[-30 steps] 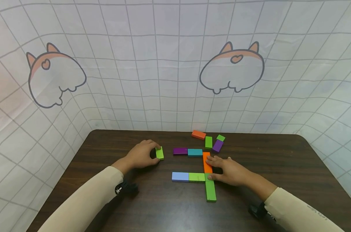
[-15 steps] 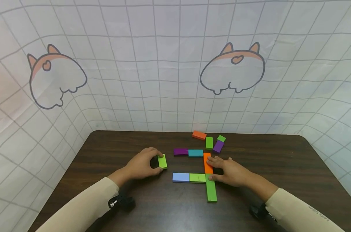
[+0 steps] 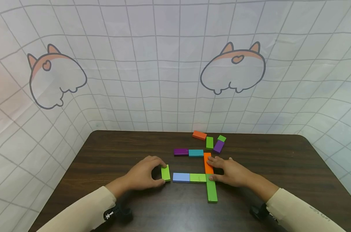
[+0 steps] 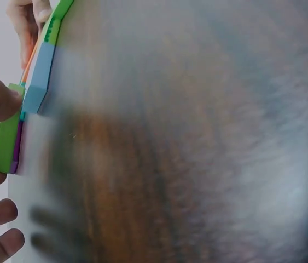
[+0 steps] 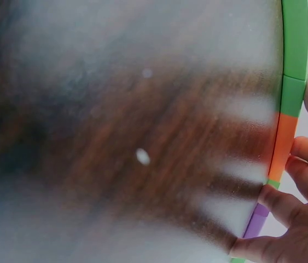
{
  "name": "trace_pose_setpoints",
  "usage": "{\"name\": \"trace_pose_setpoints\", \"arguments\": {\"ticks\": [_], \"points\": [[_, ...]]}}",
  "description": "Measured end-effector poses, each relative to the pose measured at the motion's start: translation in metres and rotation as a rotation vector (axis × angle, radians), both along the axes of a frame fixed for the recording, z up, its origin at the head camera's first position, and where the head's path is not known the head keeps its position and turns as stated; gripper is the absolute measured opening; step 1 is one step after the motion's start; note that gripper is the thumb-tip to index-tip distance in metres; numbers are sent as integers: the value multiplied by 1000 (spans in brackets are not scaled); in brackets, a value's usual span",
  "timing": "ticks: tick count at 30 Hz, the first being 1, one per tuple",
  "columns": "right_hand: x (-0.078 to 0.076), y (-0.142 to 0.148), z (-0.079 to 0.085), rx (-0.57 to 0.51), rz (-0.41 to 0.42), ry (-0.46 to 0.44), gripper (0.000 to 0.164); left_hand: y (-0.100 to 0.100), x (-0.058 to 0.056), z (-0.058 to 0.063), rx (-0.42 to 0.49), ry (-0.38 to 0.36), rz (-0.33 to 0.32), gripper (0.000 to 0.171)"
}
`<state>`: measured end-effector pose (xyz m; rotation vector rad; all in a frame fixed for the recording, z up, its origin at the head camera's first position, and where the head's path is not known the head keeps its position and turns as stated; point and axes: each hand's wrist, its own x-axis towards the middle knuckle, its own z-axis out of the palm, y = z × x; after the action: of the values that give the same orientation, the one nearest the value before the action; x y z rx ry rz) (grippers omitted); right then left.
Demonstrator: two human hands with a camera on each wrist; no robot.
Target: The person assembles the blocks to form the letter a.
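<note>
My left hand [image 3: 145, 174] pinches a lime green block [image 3: 165, 173] between thumb and fingers; the left wrist view shows the thumb on the same green block [image 4: 9, 131]. Just right of it, with a small gap, lies a pale blue block [image 3: 181, 177], end to end with another lime block [image 3: 197, 178]. That row meets a column made of an orange block [image 3: 207, 159] and green pieces [image 3: 212, 193]. My right hand [image 3: 233, 172] rests on the column, fingertips on the orange block and thumb on the green. In the right wrist view its fingers look extended.
A purple block [image 3: 181, 152] and a teal block [image 3: 196, 153] form a row at the column's top. Behind lie loose pieces: a red-orange block [image 3: 199, 135], a green one [image 3: 209, 143], a purple one [image 3: 218, 146] and a small green one [image 3: 221, 138].
My left hand has brought the lime block toward me and slightly right, from level with the purple block to beside the pale blue one. The right hand stays in place.
</note>
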<state>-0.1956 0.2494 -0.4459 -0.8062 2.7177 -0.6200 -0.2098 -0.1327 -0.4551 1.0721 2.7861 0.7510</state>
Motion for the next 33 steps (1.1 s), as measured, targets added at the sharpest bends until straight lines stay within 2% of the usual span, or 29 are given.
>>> {"name": "trace_pose_setpoints", "arguments": {"ticks": [18,33], "points": [[2,0,1,7,-6,-7,76,3,19,-8,-15,10,-82,45],[0,0,0,6,0,1,76,5,23,-7,-53,10,-104,47]]}}
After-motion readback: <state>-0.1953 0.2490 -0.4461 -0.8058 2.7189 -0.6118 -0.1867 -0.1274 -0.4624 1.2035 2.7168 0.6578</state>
